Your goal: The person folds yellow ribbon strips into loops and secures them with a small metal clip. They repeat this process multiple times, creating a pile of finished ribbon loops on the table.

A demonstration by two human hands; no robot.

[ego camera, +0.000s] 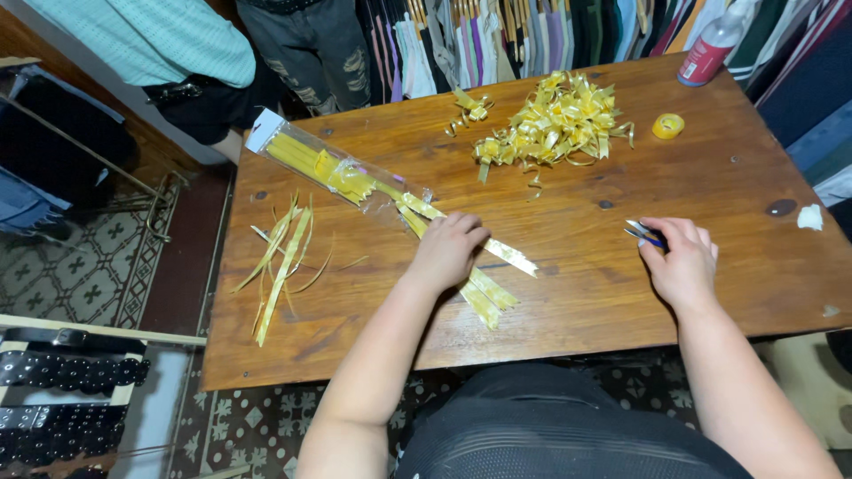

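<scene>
Left hand (448, 250) at frame centre, fingers curled down onto yellow ribbon strips (484, 266) — long axis upper left to lower right. Right hand (682, 262) closed around small scissors (645, 234) — tips point left.

Bare forearms, no sleeves, dark lap garment

Left hand (446, 251) on yellow strips (484, 284), right hand (682, 263) holding scissors (645, 234)
</scene>
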